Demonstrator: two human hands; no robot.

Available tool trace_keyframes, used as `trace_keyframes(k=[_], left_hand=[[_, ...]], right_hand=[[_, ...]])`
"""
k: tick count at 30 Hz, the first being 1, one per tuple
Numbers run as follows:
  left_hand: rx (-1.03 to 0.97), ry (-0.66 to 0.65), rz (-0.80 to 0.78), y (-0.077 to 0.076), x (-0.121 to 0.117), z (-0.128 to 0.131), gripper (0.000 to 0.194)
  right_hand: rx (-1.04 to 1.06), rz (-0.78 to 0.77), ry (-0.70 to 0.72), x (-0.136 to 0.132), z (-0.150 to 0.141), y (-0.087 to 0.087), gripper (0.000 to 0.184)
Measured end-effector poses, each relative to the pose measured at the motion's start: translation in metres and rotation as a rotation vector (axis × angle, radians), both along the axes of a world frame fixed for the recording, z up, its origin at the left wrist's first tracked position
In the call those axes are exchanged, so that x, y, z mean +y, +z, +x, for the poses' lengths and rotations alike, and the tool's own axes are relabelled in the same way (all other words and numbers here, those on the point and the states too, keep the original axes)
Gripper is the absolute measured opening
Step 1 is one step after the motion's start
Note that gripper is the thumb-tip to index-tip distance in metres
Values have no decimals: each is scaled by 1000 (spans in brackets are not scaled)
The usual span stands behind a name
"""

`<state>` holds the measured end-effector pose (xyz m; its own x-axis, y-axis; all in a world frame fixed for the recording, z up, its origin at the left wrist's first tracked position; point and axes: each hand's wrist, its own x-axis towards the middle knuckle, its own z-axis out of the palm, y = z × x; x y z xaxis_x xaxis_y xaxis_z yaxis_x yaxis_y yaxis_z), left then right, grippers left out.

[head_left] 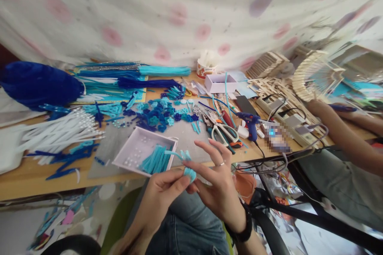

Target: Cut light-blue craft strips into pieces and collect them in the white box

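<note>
Between my two hands is a light-blue pipe cleaner (189,174), bent into a small bunch of loops with one end sticking out to the upper left. My left hand (167,191) pinches it between thumb and fingers. On its other side, the thumb and index finger of my right hand (217,173) press against it, while the remaining fingers are raised and spread. Just beyond my hands stands a white box (122,154) with cut light-blue pipe cleaner pieces (155,160) and white beads (131,161) in it.
Blue pipe-cleaner flowers (161,111) are heaped mid-table. White bead-tipped stems (60,131) lie left. Scissors (224,132), a blue glue gun (251,123) and power strips (296,127) with cables lie right. A co-worker's arm (344,135) reaches in near a wooden-stick piece (308,73).
</note>
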<state>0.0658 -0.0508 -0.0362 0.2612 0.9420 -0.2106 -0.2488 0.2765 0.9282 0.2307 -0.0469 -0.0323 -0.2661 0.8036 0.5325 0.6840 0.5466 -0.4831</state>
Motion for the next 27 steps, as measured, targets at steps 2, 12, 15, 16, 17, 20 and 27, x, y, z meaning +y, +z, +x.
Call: trace_keyframes(k=[2,12,15,16,17,20,27], left_hand=[[3,-7,6,2,1,1,28],[154,216,94,3,-2,15,12],[294,268,249,1,-4,15,10],[324,272,282,1,-5,15,10],[340,268,303,0,-5,14,10],[333,243,287,2,-6,14,12],[228,278,85,16,-6,9,15]], right_hand=[[-16,3,-13,1,-1,-3,39],[56,6,-30,6,-9,-19,42],[99,-14,-15,8,-11,-23,36],[105,-23,-14,9,-12,-24,35],[107,-31,-15,10,-12,-25,34],[118,-59,-6,12,-12,-27,34],[141,-177,109,-5,14,2,48]])
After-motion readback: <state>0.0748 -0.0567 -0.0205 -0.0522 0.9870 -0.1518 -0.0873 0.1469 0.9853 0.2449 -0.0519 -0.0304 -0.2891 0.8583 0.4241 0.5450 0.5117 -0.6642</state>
